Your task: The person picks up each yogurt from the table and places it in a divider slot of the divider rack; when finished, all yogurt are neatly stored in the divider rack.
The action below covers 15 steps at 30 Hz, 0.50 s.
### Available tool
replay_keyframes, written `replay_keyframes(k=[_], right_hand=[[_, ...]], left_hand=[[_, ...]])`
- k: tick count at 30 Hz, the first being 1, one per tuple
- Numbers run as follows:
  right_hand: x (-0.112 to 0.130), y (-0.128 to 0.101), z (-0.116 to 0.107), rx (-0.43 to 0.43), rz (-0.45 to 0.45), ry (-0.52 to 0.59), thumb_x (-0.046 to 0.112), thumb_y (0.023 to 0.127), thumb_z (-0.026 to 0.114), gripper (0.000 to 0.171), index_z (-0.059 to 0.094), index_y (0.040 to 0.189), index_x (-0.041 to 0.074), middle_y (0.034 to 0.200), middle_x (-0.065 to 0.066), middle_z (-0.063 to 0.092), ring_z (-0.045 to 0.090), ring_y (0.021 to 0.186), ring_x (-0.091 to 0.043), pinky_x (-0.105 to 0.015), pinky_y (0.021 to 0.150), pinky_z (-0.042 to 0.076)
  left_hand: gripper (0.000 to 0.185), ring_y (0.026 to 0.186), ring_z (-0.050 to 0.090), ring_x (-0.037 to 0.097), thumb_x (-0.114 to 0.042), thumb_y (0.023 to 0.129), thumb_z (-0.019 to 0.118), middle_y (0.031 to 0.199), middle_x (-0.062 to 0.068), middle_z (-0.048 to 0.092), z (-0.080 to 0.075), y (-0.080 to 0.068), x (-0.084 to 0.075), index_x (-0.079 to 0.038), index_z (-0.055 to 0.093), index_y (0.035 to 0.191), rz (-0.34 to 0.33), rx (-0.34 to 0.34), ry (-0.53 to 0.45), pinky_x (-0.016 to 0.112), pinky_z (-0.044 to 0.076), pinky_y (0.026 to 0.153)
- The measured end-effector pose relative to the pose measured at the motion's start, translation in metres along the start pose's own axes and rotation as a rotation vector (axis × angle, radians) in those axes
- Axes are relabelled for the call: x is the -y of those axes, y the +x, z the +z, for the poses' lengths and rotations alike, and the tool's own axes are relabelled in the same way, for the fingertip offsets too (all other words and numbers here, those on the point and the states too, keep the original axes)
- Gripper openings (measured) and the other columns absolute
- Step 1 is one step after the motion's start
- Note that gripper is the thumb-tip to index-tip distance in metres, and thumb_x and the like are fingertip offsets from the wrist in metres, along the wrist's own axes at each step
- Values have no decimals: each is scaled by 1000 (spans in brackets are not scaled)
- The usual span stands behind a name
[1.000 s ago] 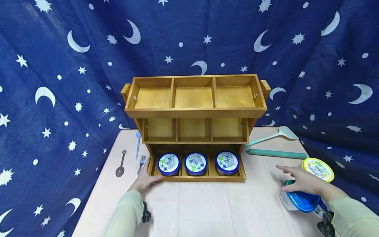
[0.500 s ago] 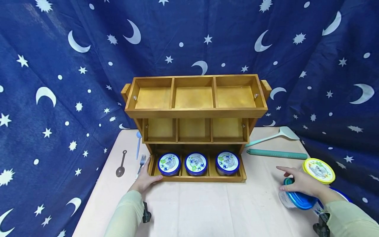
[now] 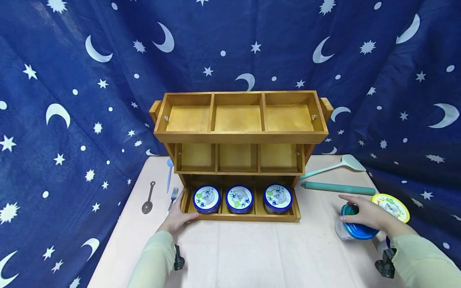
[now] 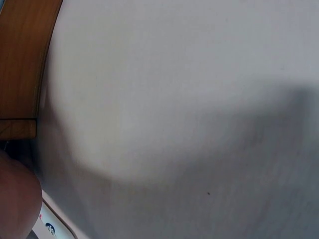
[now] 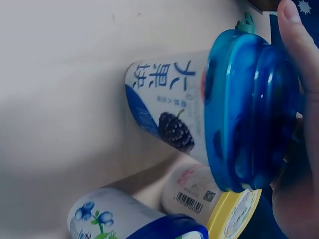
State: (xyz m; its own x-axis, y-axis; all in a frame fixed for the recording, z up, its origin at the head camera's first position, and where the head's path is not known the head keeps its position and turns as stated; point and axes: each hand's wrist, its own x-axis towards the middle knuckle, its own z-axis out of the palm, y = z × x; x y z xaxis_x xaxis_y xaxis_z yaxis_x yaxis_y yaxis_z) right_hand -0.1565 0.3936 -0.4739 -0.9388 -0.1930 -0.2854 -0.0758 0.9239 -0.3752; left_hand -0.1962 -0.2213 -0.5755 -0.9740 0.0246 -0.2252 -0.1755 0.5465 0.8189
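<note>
A wooden three-tier rack (image 3: 239,138) stands mid-table; its bottom tier holds three blue-lidded cups (image 3: 239,198). My left hand (image 3: 179,214) rests against the rack's bottom-left corner, thumb along the front rail and fingers up the side. The left wrist view shows only that rack corner (image 4: 20,64) and bare table. At the right, my right hand (image 3: 354,212) grips another blue-lidded cup (image 3: 348,230) from above by its lid. The right wrist view shows this blue-lidded cup (image 5: 174,109) with a blackberry label, tilted, with my fingers (image 5: 294,30) curled over the lid rim.
A yellow-lidded cup (image 3: 394,206) stands just right of my right hand, with one more blue-lidded cup (image 5: 124,219) close by. A teal stick (image 3: 338,187) and teal spatula (image 3: 335,166) lie behind. A spoon (image 3: 147,200), fork (image 3: 172,198) and blue spoon (image 3: 168,172) lie left of the rack.
My right hand has carried the blue-lidded cup a little to the left and away from me. The left hand stays at the rack corner.
</note>
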Motion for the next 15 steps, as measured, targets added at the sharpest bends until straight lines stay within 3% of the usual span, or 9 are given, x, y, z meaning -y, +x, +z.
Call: replay_keyframes(k=[9, 15], right_hand=[[0, -15, 3, -22, -33, -51, 50, 69, 77, 93, 39, 136, -3, 124, -38, 37, 45, 104, -54, -65, 76, 44], [-5, -23, 3, 17, -25, -33, 49, 66, 79, 102, 31, 139, -3, 125, -38, 34, 42, 105, -55, -67, 75, 41]], left_hand=[[112, 137, 15, 43, -31, 69, 83, 151, 25, 15, 1, 0, 0, -18, 8, 152, 14, -9, 11, 58, 12, 108], [112, 137, 15, 42, -33, 69, 82, 151, 25, 15, 0, -1, -1, -18, 8, 152, 17, -6, 26, 58, 13, 108]])
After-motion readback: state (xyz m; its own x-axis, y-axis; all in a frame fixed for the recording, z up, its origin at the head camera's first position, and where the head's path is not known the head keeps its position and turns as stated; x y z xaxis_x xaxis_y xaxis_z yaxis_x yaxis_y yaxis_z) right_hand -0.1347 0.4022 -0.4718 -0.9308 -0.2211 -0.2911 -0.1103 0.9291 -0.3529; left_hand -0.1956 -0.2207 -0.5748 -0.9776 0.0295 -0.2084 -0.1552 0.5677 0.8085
